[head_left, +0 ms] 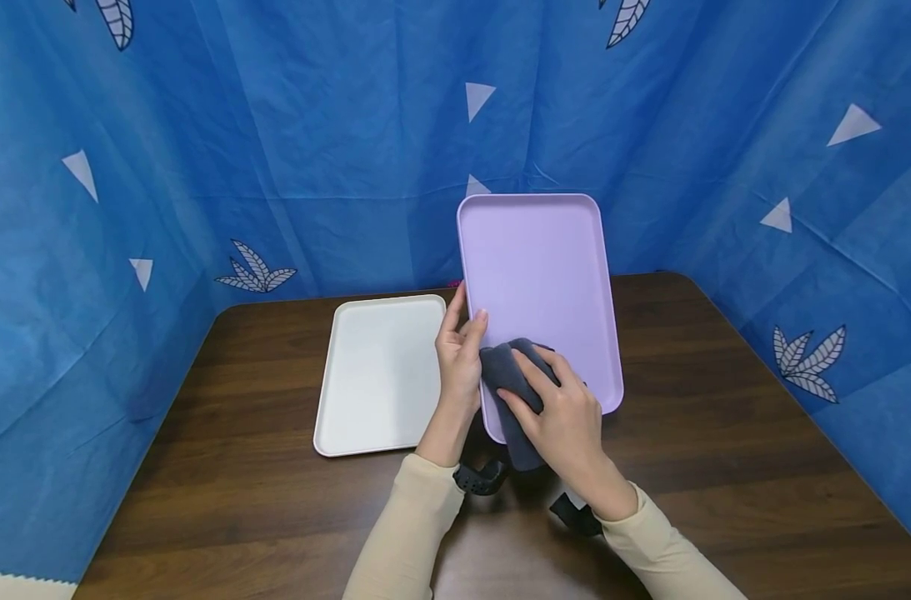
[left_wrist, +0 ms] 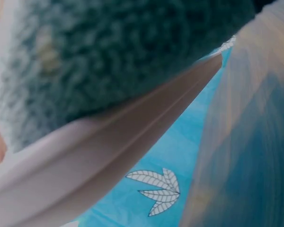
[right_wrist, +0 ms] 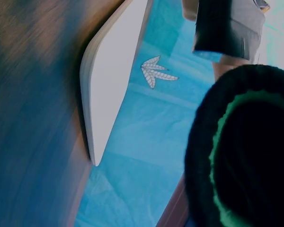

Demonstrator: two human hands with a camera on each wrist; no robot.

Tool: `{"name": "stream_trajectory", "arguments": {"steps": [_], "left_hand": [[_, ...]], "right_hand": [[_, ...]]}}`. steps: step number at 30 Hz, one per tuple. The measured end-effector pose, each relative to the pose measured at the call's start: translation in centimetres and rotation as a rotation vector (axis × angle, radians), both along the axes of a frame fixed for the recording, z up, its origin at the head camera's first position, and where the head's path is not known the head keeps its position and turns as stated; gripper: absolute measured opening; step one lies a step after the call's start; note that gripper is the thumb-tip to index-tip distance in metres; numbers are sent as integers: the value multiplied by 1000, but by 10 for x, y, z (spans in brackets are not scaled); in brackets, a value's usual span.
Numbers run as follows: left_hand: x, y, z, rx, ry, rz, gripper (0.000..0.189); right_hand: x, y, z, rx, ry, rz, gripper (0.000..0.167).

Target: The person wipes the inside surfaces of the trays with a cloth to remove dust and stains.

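Observation:
A purple tray (head_left: 538, 267) is tilted up off the table, its inner face toward me. My left hand (head_left: 458, 367) grips its left edge, thumb over the rim. A dark grey cloth (head_left: 518, 437) lies against the tray's lower left part, and my right hand (head_left: 563, 417) holds it there with bent fingers. In the left wrist view the fuzzy cloth (left_wrist: 109, 56) fills the top, with the tray's rim (left_wrist: 99, 142) running below it. The right wrist view shows the dark cloth (right_wrist: 199, 127) hanging close to the camera.
A white tray (head_left: 383, 375) lies flat on the brown wooden table (head_left: 260, 417), left of my left hand. Blue curtains (head_left: 335, 150) with leaf and triangle prints hang behind the table and along both sides.

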State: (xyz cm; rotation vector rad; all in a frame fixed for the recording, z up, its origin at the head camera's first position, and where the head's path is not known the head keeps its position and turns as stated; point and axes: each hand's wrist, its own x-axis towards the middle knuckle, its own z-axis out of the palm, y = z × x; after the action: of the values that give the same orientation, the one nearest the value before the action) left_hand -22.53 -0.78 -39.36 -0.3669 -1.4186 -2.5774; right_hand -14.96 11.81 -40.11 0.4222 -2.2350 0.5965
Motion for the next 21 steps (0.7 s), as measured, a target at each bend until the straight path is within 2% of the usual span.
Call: {"name": "stream_trajectory", "arguments": {"steps": [9,21], "left_hand": [[0,1,0,9,19,-5,53],[1,1,1,27,5,-19,51]], "right_hand": [[-4,20,-2,-31,-11,-5,55],[-8,57,-6,-118,-148,-148,53]]}}
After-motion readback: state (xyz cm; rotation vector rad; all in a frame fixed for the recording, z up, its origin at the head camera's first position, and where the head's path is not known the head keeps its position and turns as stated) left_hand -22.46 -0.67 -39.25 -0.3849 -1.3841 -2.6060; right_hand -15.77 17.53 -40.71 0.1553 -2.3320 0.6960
